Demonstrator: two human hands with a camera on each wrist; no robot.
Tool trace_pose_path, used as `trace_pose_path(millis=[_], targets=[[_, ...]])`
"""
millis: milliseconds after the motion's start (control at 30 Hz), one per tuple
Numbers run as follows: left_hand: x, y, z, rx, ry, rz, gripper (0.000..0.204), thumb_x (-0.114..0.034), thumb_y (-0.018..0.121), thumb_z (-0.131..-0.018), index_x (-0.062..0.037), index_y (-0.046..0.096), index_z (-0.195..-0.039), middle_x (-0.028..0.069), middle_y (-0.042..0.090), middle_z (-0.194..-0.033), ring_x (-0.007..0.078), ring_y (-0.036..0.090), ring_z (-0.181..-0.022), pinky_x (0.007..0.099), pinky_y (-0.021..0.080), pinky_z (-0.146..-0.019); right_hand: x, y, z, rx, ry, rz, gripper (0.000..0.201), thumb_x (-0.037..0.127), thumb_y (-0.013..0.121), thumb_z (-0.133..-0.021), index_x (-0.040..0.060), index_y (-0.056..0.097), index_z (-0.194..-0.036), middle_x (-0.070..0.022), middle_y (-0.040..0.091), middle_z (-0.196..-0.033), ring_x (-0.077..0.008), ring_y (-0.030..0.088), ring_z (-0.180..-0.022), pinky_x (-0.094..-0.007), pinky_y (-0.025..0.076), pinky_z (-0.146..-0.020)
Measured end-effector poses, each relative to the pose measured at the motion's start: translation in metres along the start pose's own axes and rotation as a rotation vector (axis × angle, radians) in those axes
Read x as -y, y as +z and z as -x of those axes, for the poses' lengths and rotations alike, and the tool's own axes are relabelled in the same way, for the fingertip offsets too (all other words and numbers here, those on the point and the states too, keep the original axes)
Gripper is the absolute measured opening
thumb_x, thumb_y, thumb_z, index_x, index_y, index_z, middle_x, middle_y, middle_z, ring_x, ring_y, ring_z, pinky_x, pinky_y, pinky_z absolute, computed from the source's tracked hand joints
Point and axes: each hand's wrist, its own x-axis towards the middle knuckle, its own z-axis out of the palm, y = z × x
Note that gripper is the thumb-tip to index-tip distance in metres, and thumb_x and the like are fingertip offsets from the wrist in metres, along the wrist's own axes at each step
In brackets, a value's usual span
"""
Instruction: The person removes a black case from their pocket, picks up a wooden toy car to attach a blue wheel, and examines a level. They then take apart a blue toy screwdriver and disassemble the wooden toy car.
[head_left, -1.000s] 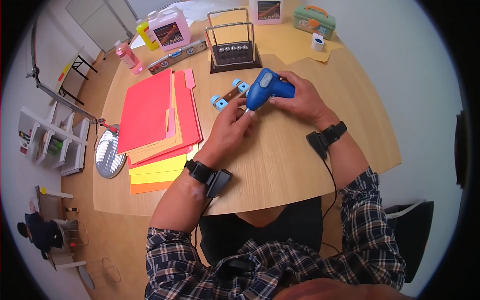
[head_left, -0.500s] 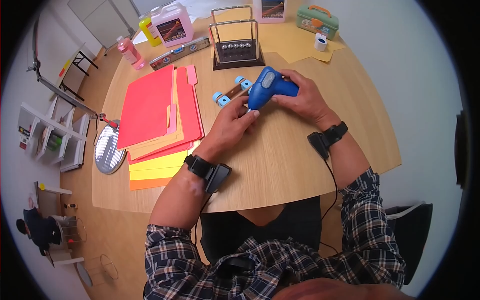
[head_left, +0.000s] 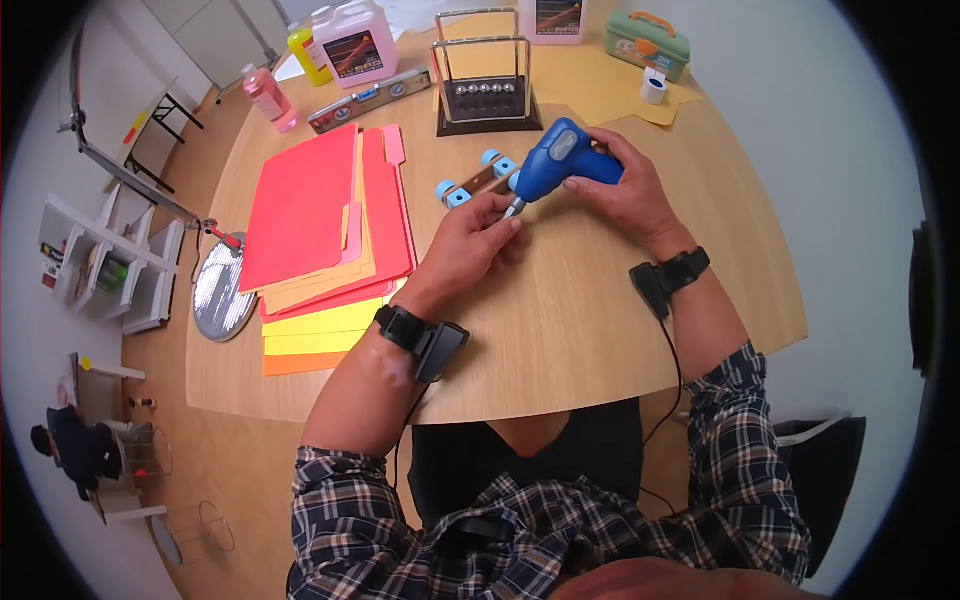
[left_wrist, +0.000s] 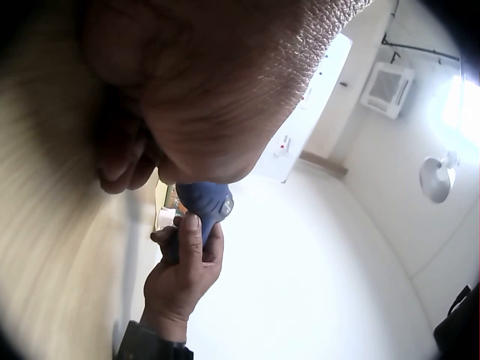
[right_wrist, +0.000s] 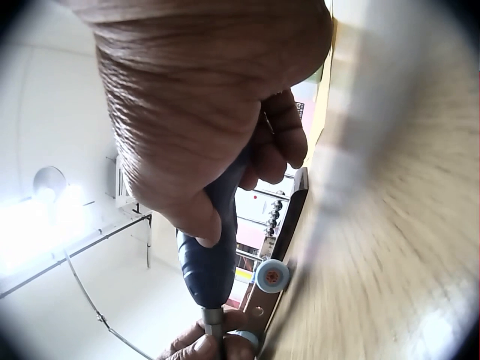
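Note:
In the head view my right hand (head_left: 632,196) grips the handle of a blue power screwdriver (head_left: 553,158), its nose angled down and left. My left hand (head_left: 468,245) pinches at the screwdriver's metal tip (head_left: 515,207), thumb against the fingers; what lies inside the pinch is hidden. Just behind the left fingers is a wooden piece with light blue wheels (head_left: 457,197), lying on the table. The right wrist view shows the metal chuck (right_wrist: 214,316) with left fingertips around the bit, and a blue wheel (right_wrist: 271,276) beside it.
Coloured folders (head_left: 305,215) lie left of my left hand. Behind stand a Newton's cradle (head_left: 487,100), a spirit level (head_left: 370,100), pink jugs (head_left: 358,50) and bottles. A green toolbox (head_left: 647,48) and a white roll (head_left: 654,88) are at the back right.
My right hand and the screwdriver have moved slightly right, away from the left hand, so more of the metal tip shows. The left hand keeps its pinch.

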Motion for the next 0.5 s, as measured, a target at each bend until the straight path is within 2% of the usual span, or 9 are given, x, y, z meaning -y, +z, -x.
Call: trace_pose_path(millis=[267, 433, 500], targets=[[0.0024, 0.0015, 0.0014, 0.007, 0.019, 0.015, 0.021, -0.023, 0.066, -0.112, -0.0051, 0.068, -0.123, 0.0025, 0.075, -0.099, 0.0095, 0.07, -0.079, 0.0245, 0.054, -0.066, -0.0057, -0.0001, -0.0013, 0.03, -0.003, 0.011, 0.071, 0.027, 0.095, -0.085, 0.0085, 0.064, -0.146, -0.0117, 0.073, -0.124, -0.0223, 0.071, -0.112, -0.036, 0.057, -0.101], [0.0069, 0.0009, 0.0004, 0.004, 0.011, 0.042, 0.022, -0.026, 0.065, -0.113, -0.006, 0.068, -0.122, 0.0018, 0.073, -0.094, 0.0105, 0.071, -0.077, 0.0252, 0.054, -0.065, -0.0012, 0.0002, -0.0018, 0.054, 0.032, 0.042, 0.074, 0.027, 0.095, -0.084, 0.0096, 0.063, -0.148, -0.0132, 0.074, -0.121, -0.0241, 0.073, -0.111, -0.0364, 0.058, -0.1], [0.0048, 0.0007, 0.0001, 0.0, -0.003, 0.058, 0.022, -0.027, 0.064, -0.113, -0.0064, 0.068, -0.121, 0.0014, 0.073, -0.092, 0.0109, 0.071, -0.076, 0.0255, 0.054, -0.064, -0.0013, 0.0017, -0.0033, 0.03, -0.008, 0.031, 0.074, 0.026, 0.095, -0.083, 0.0109, 0.063, -0.148, -0.0122, 0.074, -0.118, -0.024, 0.072, -0.109, -0.036, 0.058, -0.099]])
